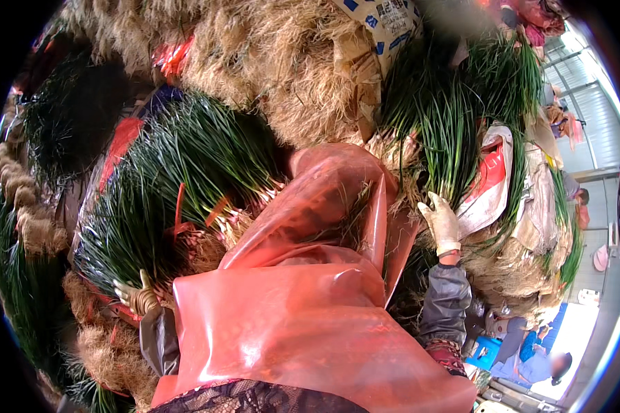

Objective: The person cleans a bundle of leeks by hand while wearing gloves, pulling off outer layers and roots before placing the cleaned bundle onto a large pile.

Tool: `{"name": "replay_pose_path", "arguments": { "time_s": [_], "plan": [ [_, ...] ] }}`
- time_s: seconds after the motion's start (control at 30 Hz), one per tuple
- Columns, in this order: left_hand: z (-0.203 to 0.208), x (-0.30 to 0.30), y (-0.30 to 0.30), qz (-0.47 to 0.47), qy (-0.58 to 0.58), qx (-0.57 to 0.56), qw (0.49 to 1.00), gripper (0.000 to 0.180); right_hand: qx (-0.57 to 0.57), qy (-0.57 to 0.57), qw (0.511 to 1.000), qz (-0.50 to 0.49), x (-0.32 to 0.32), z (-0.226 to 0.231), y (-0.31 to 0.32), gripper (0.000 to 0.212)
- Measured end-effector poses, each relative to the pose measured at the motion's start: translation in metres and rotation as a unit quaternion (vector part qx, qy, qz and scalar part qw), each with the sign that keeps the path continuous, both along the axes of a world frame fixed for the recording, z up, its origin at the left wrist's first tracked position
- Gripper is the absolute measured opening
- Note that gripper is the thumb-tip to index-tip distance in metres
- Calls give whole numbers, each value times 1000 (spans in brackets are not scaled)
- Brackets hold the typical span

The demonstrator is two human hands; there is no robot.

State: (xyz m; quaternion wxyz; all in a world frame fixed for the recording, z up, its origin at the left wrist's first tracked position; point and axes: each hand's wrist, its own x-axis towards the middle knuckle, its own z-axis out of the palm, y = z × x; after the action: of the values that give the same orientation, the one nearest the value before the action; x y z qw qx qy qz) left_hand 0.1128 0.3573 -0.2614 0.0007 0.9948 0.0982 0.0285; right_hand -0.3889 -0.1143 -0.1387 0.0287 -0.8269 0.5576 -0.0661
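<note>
My left hand (136,296), in a pale glove, rests at the lower edge of a big bundle of spring onions (179,158). Its thumb points up and its fingers are apart, with nothing seen in them. A red tie (180,206) stands out among the stalks. My right hand (441,221), gloved too, reaches out to the right beside the white stem ends of another pile of spring onions (448,138). Its fingers are spread; I cannot tell whether they touch the stalks. A red plastic apron (282,316) covers my lap and knees between the hands.
Brown root clumps (282,76) are heaped at the back, beside a printed tan sack (362,55). A white and red sack (488,179) lies right of my right hand. At the far right a person (530,358) sits near a blue crate (484,352).
</note>
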Motion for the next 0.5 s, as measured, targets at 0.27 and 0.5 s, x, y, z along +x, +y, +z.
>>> {"name": "replay_pose_path", "arguments": {
  "time_s": [0.27, 0.5],
  "plan": [
    [-26, -25, -208, -491, -12, -378, 784, 30, -16, -52, 991, 121, 69, 23, -8, 37],
    [1, 42, -368, -506, -76, -401, 760, 4, 111, -103, 982, 111, 91, -11, -31, 35]
  ]
}}
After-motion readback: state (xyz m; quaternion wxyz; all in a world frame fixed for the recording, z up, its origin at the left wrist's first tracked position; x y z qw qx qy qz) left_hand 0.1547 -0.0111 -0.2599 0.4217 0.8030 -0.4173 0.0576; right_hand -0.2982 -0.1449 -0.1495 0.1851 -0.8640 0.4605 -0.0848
